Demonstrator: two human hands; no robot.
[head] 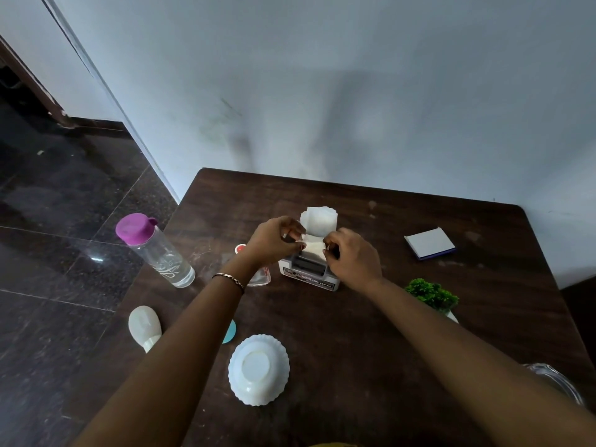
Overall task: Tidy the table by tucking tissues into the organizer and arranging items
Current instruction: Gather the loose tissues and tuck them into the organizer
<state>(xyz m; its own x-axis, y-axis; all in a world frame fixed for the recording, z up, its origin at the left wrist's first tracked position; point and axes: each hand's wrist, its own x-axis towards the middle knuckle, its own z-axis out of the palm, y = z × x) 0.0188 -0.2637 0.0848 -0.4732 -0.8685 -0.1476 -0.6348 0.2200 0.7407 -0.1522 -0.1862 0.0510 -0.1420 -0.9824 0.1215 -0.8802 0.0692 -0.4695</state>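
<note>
Both hands, left hand [274, 240] and right hand [351, 258], pinch a tissue [312, 247] between them above the organizer [308, 275].

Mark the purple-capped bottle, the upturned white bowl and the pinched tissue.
purple-capped bottle [164, 262]: head view, on its clear body.
white bowl [258, 366]: head view, on its upturned base.
tissue [312, 247]: head view, on its folded middle.

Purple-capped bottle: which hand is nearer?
Left. The left hand pinches the tissue over the organizer, on the side toward the bottle. The right hand pinches the tissue's other end, farther from the bottle.
</note>
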